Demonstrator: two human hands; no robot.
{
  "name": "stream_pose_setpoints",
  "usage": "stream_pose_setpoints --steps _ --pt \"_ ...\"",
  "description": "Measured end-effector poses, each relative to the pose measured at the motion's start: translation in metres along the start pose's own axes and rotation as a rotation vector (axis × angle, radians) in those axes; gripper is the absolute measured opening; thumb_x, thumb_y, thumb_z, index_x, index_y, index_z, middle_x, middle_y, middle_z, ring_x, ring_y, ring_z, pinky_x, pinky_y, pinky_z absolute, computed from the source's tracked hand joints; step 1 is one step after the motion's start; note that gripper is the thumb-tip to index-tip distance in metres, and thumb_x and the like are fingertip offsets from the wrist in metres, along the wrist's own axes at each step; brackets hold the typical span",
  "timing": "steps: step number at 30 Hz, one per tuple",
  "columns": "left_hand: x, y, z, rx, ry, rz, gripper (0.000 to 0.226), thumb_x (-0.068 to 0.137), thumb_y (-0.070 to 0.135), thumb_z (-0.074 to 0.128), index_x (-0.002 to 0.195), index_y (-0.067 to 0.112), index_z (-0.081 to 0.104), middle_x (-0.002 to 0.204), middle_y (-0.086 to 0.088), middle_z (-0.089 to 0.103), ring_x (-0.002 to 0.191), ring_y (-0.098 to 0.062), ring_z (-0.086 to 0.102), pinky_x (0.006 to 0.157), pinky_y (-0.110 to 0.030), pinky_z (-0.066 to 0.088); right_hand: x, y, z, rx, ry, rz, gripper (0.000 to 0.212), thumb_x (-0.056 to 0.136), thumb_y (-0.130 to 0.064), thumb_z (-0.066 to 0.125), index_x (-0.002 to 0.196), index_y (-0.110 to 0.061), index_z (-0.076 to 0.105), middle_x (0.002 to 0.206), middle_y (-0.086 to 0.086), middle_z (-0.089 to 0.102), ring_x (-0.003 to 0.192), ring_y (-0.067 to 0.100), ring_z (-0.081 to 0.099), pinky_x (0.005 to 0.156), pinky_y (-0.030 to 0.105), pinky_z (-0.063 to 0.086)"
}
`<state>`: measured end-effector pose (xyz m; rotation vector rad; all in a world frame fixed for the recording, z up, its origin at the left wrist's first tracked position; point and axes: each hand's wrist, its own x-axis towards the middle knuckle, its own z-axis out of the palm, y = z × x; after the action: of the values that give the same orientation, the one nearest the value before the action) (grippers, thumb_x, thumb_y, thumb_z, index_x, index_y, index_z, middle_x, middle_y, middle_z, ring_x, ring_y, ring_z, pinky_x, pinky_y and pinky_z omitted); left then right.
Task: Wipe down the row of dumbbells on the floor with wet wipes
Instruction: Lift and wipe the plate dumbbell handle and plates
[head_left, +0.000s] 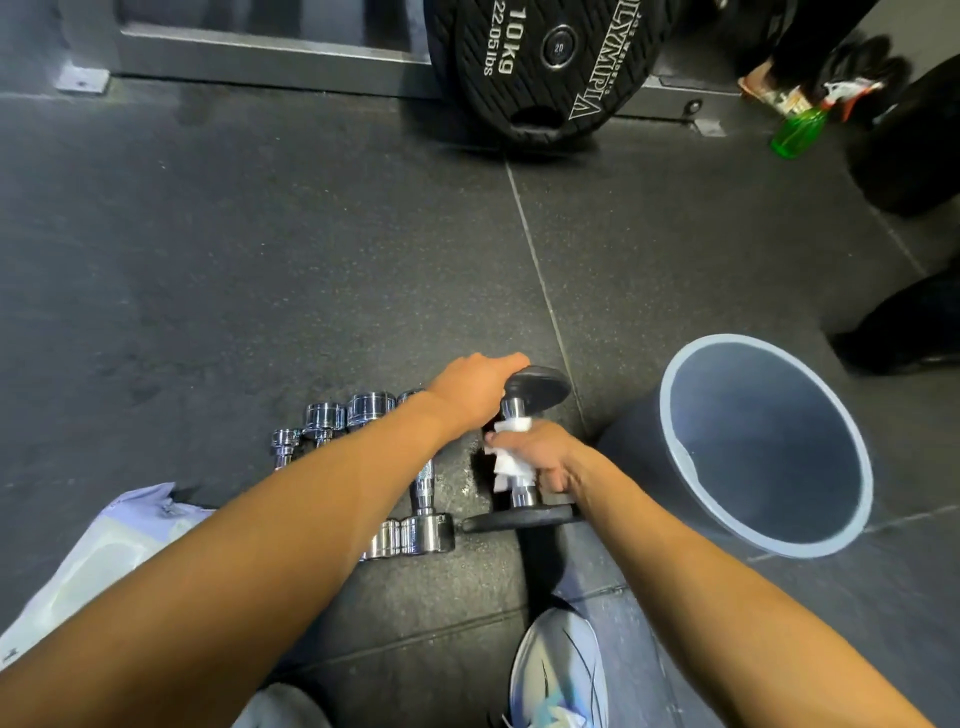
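Observation:
A row of chrome dumbbells (426, 530) lies on the dark rubber floor, partly hidden under my left forearm. At the row's right end is a dumbbell with black heads (524, 517) and a chrome handle. My left hand (475, 387) rests on its far black head, fingers curled over the rim. My right hand (540, 457) is wrapped around the handle with a white wet wipe (506, 465) pressed between palm and metal.
An open grey bin (852, 431) stands just right of the dumbbells. A pale plastic wipes pack (98, 556) lies at the lower left. A 10 kg black plate (545, 67) leans on a metal frame at the back. A green spray bottle (797, 130) lies far right. My shoe (561, 670) is below.

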<state>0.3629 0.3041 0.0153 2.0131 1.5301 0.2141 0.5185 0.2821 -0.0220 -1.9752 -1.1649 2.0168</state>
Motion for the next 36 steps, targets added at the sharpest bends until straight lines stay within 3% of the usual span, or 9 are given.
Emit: stream_pose_setpoints --steps 4,7,12,17,20,22,24,27,36 --pt "0.001 0.002 0.0 0.012 -0.016 0.002 0.04 0.093 0.001 0.054 0.129 0.02 0.053 0.101 -0.016 0.065 0.09 -0.037 0.061 0.07 -0.038 0.044 -0.014 -0.021 0.006 0.055 0.088 -0.106 0.013 0.094 -0.014 0.071 0.084 -0.006 0.066 0.077 0.007 0.068 0.046 0.004 0.063 0.043 0.017 0.048" --pt "0.005 0.0 0.003 0.018 -0.001 0.009 0.042 0.093 0.0 0.052 0.129 0.021 0.053 0.103 -0.017 0.067 0.091 -0.038 0.063 0.072 -0.041 0.048 -0.012 -0.016 0.001 -0.134 0.075 -0.03 0.017 0.086 -0.022 0.076 0.087 -0.006 0.068 0.08 0.014 0.071 0.055 0.015 0.065 0.055 0.032 0.058" --pt "0.007 -0.002 0.006 0.022 0.013 0.016 0.036 0.094 0.001 0.051 0.124 0.022 0.053 0.101 -0.016 0.067 0.087 -0.036 0.061 0.071 -0.042 0.05 -0.015 -0.01 -0.007 -0.241 -0.13 0.042 0.014 0.093 -0.018 0.072 0.096 -0.007 0.064 0.079 0.015 0.07 0.053 0.015 0.065 0.047 0.026 0.048" --pt "0.011 -0.001 0.009 0.041 0.017 0.009 0.036 0.094 0.001 0.051 0.121 0.024 0.051 0.098 -0.015 0.065 0.084 -0.034 0.059 0.067 -0.037 0.041 -0.006 -0.009 -0.002 -0.081 0.03 -0.019 0.026 0.09 -0.021 0.075 0.102 0.001 0.068 0.085 0.02 0.074 0.06 0.024 0.07 0.066 0.047 0.063" --pt "0.012 -0.002 0.01 0.048 0.017 0.002 0.039 0.094 0.001 0.051 0.124 0.026 0.05 0.099 -0.014 0.065 0.085 -0.034 0.06 0.067 -0.038 0.043 -0.007 -0.013 0.0 -0.269 0.172 -0.023 0.026 0.092 -0.034 0.068 0.083 -0.01 0.062 0.061 0.004 0.058 0.032 0.011 0.046 0.034 0.018 0.036" --pt "0.011 -0.004 0.01 0.032 0.023 -0.005 0.039 0.095 0.001 0.05 0.125 0.026 0.051 0.099 -0.012 0.064 0.085 -0.032 0.059 0.067 -0.037 0.043 -0.002 -0.012 -0.004 -0.38 0.132 0.023 0.037 0.087 -0.04 0.071 0.091 -0.004 0.063 0.065 0.008 0.055 0.035 0.014 0.044 0.037 0.018 0.036" --pt "0.01 -0.005 0.009 0.036 0.024 -0.007 0.038 0.096 0.001 0.049 0.126 0.025 0.052 0.1 -0.013 0.065 0.085 -0.033 0.059 0.067 -0.037 0.041 0.005 -0.004 -0.008 -0.331 -0.024 0.077 0.05 0.077 -0.042 0.081 0.101 0.001 0.068 0.077 0.014 0.069 0.062 0.023 0.06 0.05 0.032 0.052" --pt "0.008 -0.007 0.01 0.045 0.026 -0.003 0.036 0.095 0.0 0.05 0.123 0.023 0.052 0.1 -0.016 0.066 0.083 -0.035 0.059 0.064 -0.037 0.04 -0.004 0.006 -0.013 -0.277 -0.167 0.136 0.031 0.082 -0.021 0.083 0.105 -0.005 0.072 0.089 0.011 0.077 0.083 0.024 0.071 0.06 0.031 0.051" --pt "0.008 -0.006 0.007 0.06 -0.006 -0.002 0.039 0.095 0.003 0.05 0.128 0.024 0.049 0.102 -0.016 0.067 0.086 -0.035 0.06 0.07 -0.045 0.05 0.011 -0.015 -0.001 0.195 -0.005 -0.079 0.017 0.089 -0.017 0.078 0.094 -0.004 0.068 0.081 0.008 0.072 0.061 0.013 0.07 0.057 0.026 0.057"
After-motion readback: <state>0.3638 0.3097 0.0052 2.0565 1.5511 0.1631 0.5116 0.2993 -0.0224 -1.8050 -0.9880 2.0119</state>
